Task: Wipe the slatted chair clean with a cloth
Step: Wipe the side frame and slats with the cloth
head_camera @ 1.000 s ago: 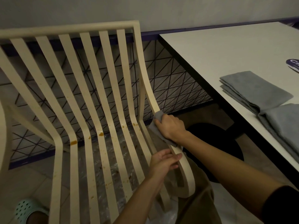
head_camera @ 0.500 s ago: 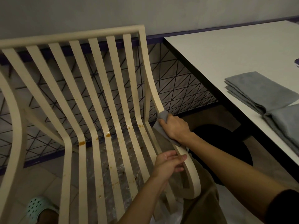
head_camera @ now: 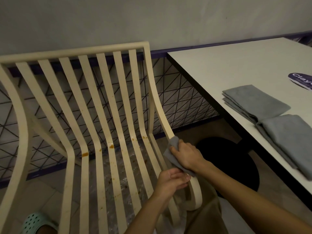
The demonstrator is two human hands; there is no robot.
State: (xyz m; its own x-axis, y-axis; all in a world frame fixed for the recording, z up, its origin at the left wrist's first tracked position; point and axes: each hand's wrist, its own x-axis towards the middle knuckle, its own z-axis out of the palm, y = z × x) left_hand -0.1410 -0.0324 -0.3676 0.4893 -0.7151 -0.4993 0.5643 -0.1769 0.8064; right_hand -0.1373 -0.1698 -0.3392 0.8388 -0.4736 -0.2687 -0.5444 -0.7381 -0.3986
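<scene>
A cream slatted chair [head_camera: 101, 102] fills the left and centre, with brown stains on several seat slats near the bend. My right hand [head_camera: 187, 155] presses a grey cloth [head_camera: 170, 152] around the chair's rightmost slat where back meets seat. Just below it, my left hand [head_camera: 170, 182] grips the same outer slat near its curled front end. Part of the cloth is hidden under my right palm.
A white table [head_camera: 228, 68] stands at the right with two folded grey cloths [head_camera: 256, 102] [head_camera: 290, 137] and a purple label [head_camera: 302, 80]. A black round base [head_camera: 236, 159] sits under it. Wire mesh fencing [head_camera: 182, 102] runs behind the chair. A mint clog [head_camera: 35, 222] shows bottom left.
The camera has tilted up and back, so the chair sits lower in view. My right hand with the cloth stays at the bend of the outer slat; my left hand keeps its grip.
</scene>
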